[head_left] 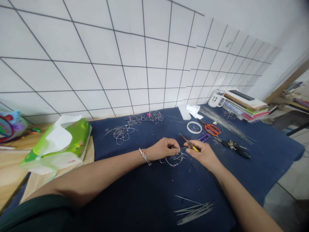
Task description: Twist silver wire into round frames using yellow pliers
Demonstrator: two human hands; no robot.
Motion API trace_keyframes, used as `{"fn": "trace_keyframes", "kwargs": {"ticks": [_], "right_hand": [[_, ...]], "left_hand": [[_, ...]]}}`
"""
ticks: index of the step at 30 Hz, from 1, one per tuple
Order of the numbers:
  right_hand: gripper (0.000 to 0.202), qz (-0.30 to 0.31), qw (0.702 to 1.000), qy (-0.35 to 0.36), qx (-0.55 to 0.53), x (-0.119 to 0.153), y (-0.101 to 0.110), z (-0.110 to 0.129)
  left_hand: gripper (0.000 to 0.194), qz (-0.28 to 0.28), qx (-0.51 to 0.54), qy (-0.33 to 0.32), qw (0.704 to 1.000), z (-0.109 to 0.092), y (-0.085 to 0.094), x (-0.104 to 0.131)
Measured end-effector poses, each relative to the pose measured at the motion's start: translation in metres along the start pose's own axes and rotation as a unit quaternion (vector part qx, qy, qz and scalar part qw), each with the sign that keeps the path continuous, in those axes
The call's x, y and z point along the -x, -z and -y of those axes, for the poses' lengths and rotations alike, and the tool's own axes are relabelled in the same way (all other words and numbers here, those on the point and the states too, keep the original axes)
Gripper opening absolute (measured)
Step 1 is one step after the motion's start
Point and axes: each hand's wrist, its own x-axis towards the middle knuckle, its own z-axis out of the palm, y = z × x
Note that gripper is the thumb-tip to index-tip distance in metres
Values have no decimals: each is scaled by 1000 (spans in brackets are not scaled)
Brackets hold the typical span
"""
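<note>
While my left hand (166, 149) pinches the beaded wire piece (173, 165) beside the yellow-handled tool (194, 148) — gripped in my curled right hand (204, 154) — a loosened pinch could let springy loops twist out of shape.

Single head-worn view: looks forward, slightly down; tiled wall (130, 48) fills upper frame, blue cloth (145, 193) lower; arms enter bottom corners.

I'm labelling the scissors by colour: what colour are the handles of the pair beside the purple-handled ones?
Orange; the handles show best in the head view.
</note>
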Motion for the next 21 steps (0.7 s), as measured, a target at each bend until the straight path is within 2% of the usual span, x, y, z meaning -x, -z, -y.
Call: {"fn": "trace_keyframes", "kwargs": {"ticks": [8,17,21], "right_hand": [[15,85,996,13,-6,-11,-5,7],[16,86,996,11,-30,-15,2,10],[18,69,997,1,-41,-14,1,7]], "left_hand": [[21,-9,-6,-12,1000,3,0,-1],[20,-17,-17,5,1000,7,1,-2],[21,-13,-11,10,1000,7,1,-2]]}}
